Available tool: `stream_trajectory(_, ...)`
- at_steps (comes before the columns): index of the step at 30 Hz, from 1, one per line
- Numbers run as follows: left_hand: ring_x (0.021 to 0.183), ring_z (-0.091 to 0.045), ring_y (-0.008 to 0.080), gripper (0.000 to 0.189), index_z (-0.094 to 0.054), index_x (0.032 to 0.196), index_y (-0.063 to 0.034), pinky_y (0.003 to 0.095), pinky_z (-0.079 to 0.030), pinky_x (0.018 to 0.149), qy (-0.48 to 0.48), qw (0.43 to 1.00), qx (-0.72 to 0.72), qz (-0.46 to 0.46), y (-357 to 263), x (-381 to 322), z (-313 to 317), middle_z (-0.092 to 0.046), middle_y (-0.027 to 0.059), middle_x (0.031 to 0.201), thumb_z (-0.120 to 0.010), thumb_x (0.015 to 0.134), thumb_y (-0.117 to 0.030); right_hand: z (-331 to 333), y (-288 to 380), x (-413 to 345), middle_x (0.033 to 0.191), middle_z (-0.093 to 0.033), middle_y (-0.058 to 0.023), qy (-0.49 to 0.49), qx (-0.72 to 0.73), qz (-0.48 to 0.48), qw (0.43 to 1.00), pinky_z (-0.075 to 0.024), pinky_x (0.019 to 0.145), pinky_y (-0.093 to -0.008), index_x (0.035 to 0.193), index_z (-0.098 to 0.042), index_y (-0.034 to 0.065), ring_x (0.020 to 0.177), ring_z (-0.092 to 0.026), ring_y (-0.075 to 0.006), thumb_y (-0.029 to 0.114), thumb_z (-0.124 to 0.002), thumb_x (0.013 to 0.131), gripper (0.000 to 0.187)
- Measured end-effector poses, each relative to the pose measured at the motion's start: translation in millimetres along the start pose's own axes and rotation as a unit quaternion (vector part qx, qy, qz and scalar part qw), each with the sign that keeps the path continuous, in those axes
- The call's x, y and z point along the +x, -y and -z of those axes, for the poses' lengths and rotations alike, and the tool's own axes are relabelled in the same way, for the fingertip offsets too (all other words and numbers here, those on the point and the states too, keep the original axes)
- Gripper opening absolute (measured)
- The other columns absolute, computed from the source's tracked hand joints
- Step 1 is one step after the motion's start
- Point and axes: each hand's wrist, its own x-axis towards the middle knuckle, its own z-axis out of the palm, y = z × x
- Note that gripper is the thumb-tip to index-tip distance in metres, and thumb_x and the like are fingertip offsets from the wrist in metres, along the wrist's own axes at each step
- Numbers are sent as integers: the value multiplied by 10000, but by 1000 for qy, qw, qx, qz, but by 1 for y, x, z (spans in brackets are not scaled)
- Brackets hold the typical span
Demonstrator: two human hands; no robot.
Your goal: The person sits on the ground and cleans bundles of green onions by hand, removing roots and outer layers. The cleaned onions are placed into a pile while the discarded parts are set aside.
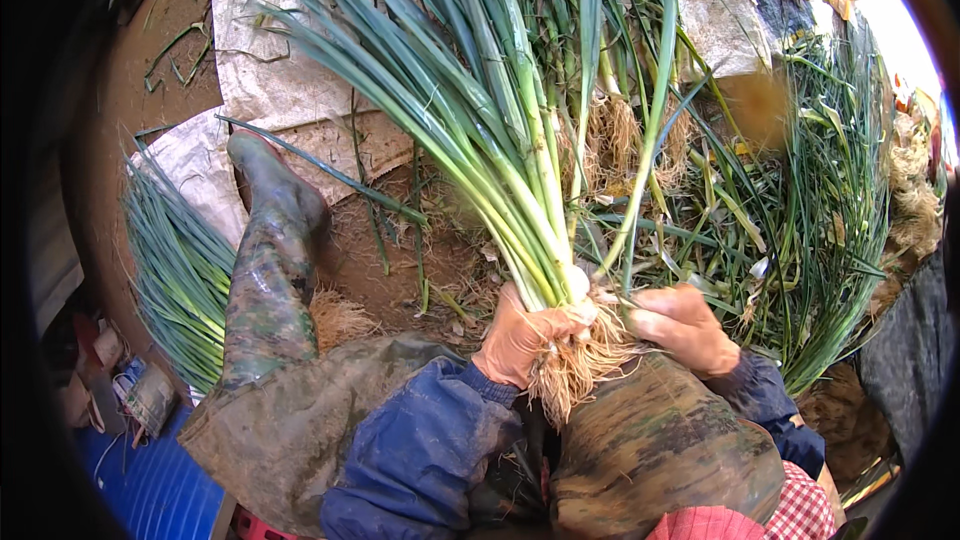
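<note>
My left hand (517, 339) is wrapped around a bunch of green onions (495, 157), just above their pale, stringy roots (574, 379). The long green leaves fan up and away from me. Beside it, my right hand (686, 326) pinches a thin green onion leaf (637, 217) near its base, close to the white stem ends. The tips of the right fingers are partly turned from view. Both hands are above my lap, between my camouflage-clad knees.
More green onions (615, 82) lie ahead with their roots towards me, and a large pile (832, 187) is at the right. Leaf scraps (720, 240) litter the soil. Another bundle (176, 262) rests left of my boot (274, 187). White woven sacking (285, 75) covers some ground.
</note>
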Motion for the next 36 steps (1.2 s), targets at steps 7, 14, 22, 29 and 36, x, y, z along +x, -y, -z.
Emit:
stream_trajectory(7,732,-622,107,501,-550,1190,11,228,-522,608,-34,994,-105,-11,12,3,60,-630,132,1036,-679,710,-50,69,-45,-71,761,-655,3,-229,-342,-223,883,-483,575,-288,1170,-620,61,590,-585,-149,171,-615,874,316)
stream_trajectory(14,685,-595,94,574,-520,1244,11,199,-501,602,90,970,-224,21,20,11,50,-631,146,1077,-685,702,-83,4,-22,85,1385,-459,-160,-115,134,52,983,-475,691,-240,1482,-198,3,779,-550,-98,248,-652,825,836)
stream_trajectory(22,674,-588,91,582,-514,1248,13,192,-495,599,67,980,-185,33,11,15,46,-633,146,1073,-684,699,-85,48,-76,22,756,-592,-38,-115,-97,-172,974,-452,621,-283,932,-656,23,662,-544,-128,215,-648,871,201)
stream_trajectory(29,664,-581,89,590,-509,1251,14,186,-489,597,66,981,-172,63,7,13,36,-634,147,1070,-684,697,-87,33,-45,32,948,-648,-76,-139,-89,-98,981,-492,717,-325,1175,-584,0,795,-592,-180,269,-602,904,383)
stream_trajectory(36,669,-587,91,579,-518,1217,14,184,-487,590,47,986,-147,55,-3,4,26,-645,124,1017,-684,669,-74,-27,-20,85,790,-645,-31,-80,263,12,962,-421,495,-174,985,-618,-11,600,-548,-58,130,-572,950,153)
